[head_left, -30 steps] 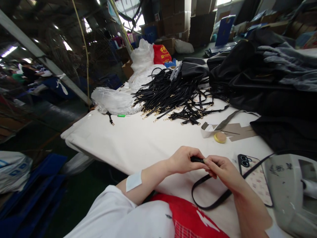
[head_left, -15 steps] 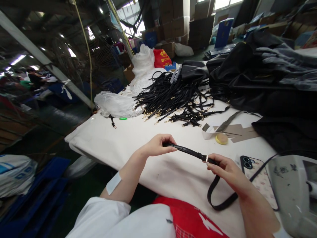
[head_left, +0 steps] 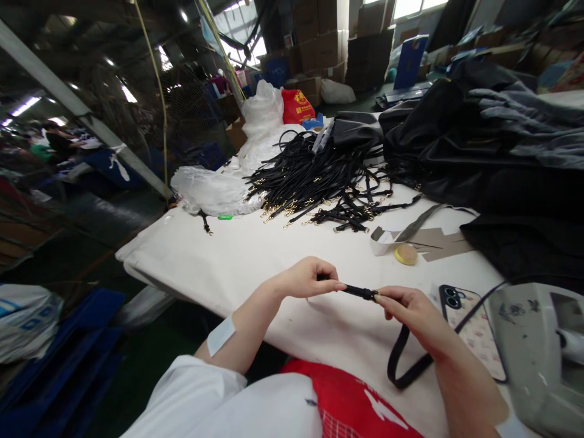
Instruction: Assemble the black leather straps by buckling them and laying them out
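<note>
A black strap (head_left: pixel 358 292) is stretched between my two hands above the white table. My left hand (head_left: pixel 314 277) is closed on its left part, thumb and fingers pinched together. My right hand (head_left: pixel 406 307) pinches the strap beside its buckle, which the fingertips partly cover. From under my right hand the strap's free length hangs in a loop, then runs up to the right across the phone. Farther back lies a heap of black straps (head_left: pixel 305 170) with gold-coloured clasps.
A patterned phone (head_left: pixel 474 331) and a grey machine (head_left: pixel 529 340) stand at the right. Behind them are a yellow tape roll (head_left: pixel 406 254), cardboard pieces (head_left: pixel 440 243) and black material (head_left: pixel 456 146). Clear plastic (head_left: pixel 210 188) lies at the back left.
My left hand has moved right and slightly down, closer to my right hand, so less strap shows between them. The buckle is now more covered by my right fingertips.
</note>
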The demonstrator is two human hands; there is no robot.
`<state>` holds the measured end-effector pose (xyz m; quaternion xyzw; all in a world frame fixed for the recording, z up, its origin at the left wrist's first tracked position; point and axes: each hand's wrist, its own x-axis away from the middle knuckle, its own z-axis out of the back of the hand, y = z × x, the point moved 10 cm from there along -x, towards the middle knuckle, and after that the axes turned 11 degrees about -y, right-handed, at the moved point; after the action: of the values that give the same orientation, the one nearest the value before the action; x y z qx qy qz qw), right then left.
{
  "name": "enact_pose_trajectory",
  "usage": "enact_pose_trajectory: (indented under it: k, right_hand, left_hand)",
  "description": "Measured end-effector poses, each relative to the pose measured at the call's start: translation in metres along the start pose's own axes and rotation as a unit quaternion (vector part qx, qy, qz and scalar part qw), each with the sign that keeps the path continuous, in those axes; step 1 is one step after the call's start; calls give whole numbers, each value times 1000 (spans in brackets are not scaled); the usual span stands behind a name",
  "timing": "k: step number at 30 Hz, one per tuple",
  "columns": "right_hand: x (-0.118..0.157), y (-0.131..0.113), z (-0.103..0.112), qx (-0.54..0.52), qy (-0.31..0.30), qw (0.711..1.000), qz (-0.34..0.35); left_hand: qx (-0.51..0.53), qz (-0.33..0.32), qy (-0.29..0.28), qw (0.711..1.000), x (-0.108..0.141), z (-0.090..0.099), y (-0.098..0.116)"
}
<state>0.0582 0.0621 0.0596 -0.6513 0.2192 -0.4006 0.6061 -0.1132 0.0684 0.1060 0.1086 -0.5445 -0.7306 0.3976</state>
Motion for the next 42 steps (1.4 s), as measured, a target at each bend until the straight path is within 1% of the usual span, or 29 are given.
enact_pose_trajectory:
  k: [5, 10, 13, 16, 19, 23, 26, 29, 31, 32, 33, 34, 35, 36, 37, 39, 41, 42]
  right_hand:
    - [1, 1, -3, -69, -1, 998, 12]
    - [2, 5, -10, -161, -4, 986, 34]
    - [2, 6, -11, -190, -3, 981, 43]
    - [4, 5, -8, -187, -1, 981, 47]
    - [6, 1, -4, -161, 5, 986, 48]
    - [6, 0, -1, -129, 15, 990, 52]
    - [4, 3, 2, -112, 20, 992, 55]
    - [4, 7, 3, -102, 10, 993, 51]
    - [4, 9, 0, -98, -10, 994, 43]
    - [5, 9, -4, -95, -27, 994, 37]
    - [5, 8, -9, -78, -48, 995, 32]
    - [5, 7, -14, -48, -69, 996, 28]
    - [6, 5, -19, -9, -87, 996, 26]
    - [5, 4, -22, 34, -99, 994, 25]
    - [4, 3, -25, 78, -103, 991, 27]
    - [-1, 2, -23, 147, -80, 985, 32]
    - [-8, 4, -15, 206, -35, 977, 33]
    - [-12, 6, -10, 239, -9, 970, 34]
  left_hand:
    - [-3, -20, 6, 1000, 0, 1, 11]
    - [10, -18, 2, 1000, -6, -4, 11]
    - [20, -21, -1, 1000, -10, -10, 10]
    - [19, -13, 9, 1000, -12, -11, 7]
    - [10, -2, 20, 1000, -13, -8, 4]
    - [-6, -9, 32, 999, -11, -5, 6]
    - [-15, -11, 34, 999, -13, -8, 6]
    - [-16, -4, 31, 999, -16, -13, 2]
    - [-24, 2, 32, 999, -16, -10, -4]
    - [-46, 11, 44, 998, -15, -2, -9]
    - [-91, 32, 64, 993, -11, 10, -16]
    - [-148, 60, 89, 983, -6, 26, -24]
    - [-218, 95, 119, 964, 2, 47, -34]
    - [-304, 145, 133, 932, 10, 68, -46]
    - [-332, 167, 141, 918, 19, 89, -57]
    - [-367, 194, 146, 898, 37, 128, -80]
    - [-397, 237, 154, 874, 59, 163, -105]
    - [-407, 262, 158, 860, 71, 177, -118]
